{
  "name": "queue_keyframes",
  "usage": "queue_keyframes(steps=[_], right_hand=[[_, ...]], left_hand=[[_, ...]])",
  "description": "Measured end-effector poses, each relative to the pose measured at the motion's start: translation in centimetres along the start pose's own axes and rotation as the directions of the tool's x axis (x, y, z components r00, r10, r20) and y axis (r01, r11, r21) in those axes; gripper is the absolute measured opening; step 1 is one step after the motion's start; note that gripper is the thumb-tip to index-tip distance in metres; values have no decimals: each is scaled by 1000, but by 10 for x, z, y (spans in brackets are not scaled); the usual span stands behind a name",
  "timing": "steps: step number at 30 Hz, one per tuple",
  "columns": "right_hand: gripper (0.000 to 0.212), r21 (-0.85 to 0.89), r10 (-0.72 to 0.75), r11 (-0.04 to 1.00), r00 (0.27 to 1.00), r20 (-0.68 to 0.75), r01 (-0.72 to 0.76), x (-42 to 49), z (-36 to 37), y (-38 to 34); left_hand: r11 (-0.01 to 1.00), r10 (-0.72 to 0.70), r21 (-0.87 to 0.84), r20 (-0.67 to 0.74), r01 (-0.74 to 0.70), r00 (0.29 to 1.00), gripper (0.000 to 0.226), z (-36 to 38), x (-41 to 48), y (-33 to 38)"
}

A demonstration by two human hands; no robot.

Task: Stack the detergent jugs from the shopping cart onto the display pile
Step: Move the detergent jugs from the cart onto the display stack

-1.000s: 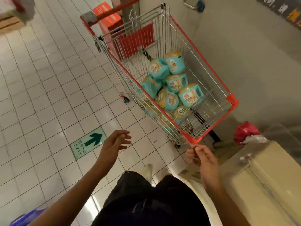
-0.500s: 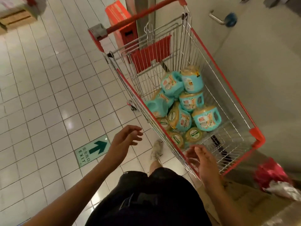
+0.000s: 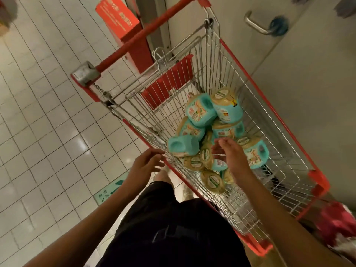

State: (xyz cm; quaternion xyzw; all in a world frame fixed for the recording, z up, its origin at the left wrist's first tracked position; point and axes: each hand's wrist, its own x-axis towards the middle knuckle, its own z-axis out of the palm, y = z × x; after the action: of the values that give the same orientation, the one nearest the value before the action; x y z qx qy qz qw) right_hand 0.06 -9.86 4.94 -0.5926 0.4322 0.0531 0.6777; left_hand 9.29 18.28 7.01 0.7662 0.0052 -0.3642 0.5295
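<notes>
Counting the detergent jugs (image 3: 200,111), how many do you get?

About ten that I can make out, heaped at the middle of the frame in the bottom of the shopping cart (image 3: 317,180). The heap hides part of them, so I cannot tell the exact number. They are squat teal plastic with moulded handle holes, printed labels and round tan caps.

And the cart?

One. Silver wire mesh with a red plastic rim and corners, a red handle bar (image 3: 146,36) toward the upper left, and one red flap (image 3: 169,81) at the far end of the basket.

Hands?

Two, both bare. The right hand (image 3: 231,157) hovers inside the basket over the jugs. Its grip is wide, fingers spread, with nothing in it. Whether a fingertip touches a cap I cannot tell. The left hand (image 3: 146,164) is just outside the near rim, left of centre. Its grip is loose, fingers slack, holding nothing.

Around them?

Glossy white square floor tiles (image 3: 48,112) fill the left, with one green exit sticker (image 3: 105,195) at lower centre. One orange-red box (image 3: 119,20) is at the top, one metal lever door handle (image 3: 256,24) at upper right, and one crumpled red bag (image 3: 335,224) at lower right.
</notes>
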Motion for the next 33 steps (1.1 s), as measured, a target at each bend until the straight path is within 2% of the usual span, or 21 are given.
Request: queue_keyframes(steps=[4, 7, 10, 12, 15, 17, 20, 23, 24, 27, 30, 33], right_hand=[[18, -11, 83, 996, 995, -49, -83, 67, 28, -10], [20, -19, 126, 991, 988, -93, -129, 112, 53, -18], [14, -117, 122, 984, 985, -125, -137, 168, 78, -26], [23, -186, 127, 971, 983, -136, -151, 204, 92, -30], [39, -351, 114, 924, 985, -128, -152, 258, 107, -33], [50, -452, 86, 881, 987, -137, -139, 295, 110, -32], [63, -659, 26, 746, 994, -109, -92, 349, 108, -22], [73, -867, -10, 498, 999, -41, -31, 386, 114, -5], [76, -894, -6, 446, 999, -32, -26, 397, 117, 0], [82, -900, 43, 424, 995, -92, -102, 418, 121, 10], [83, -821, 99, 542, 984, -149, -179, 432, 114, 17], [90, -878, 135, 431, 977, -167, -210, 436, 110, 21]], left_hand=[[988, -153, 32, 124, 151, 980, 16, 14, 93, 10], [947, -319, 97, 208, 305, 924, 16, 35, 158, 16], [912, -407, 171, 282, 372, 869, 15, 53, 217, 21], [882, -470, 182, 293, 434, 832, 14, 62, 255, 20], [773, -624, 81, 273, 629, 732, 16, 70, 311, 14], [715, -676, 14, 266, 699, 687, 18, 77, 343, 5], [697, -693, -15, 243, 717, 679, 22, 94, 382, -19], [706, -687, -57, 182, 705, 703, 23, 107, 407, -42], [710, -685, -80, 155, 700, 712, 24, 111, 416, -49], [716, -685, -98, 96, 691, 723, 43, 122, 437, -70], [701, -687, -177, 92, 691, 721, 50, 130, 455, -81], [648, -708, -254, 147, 718, 691, 56, 136, 464, -78]])
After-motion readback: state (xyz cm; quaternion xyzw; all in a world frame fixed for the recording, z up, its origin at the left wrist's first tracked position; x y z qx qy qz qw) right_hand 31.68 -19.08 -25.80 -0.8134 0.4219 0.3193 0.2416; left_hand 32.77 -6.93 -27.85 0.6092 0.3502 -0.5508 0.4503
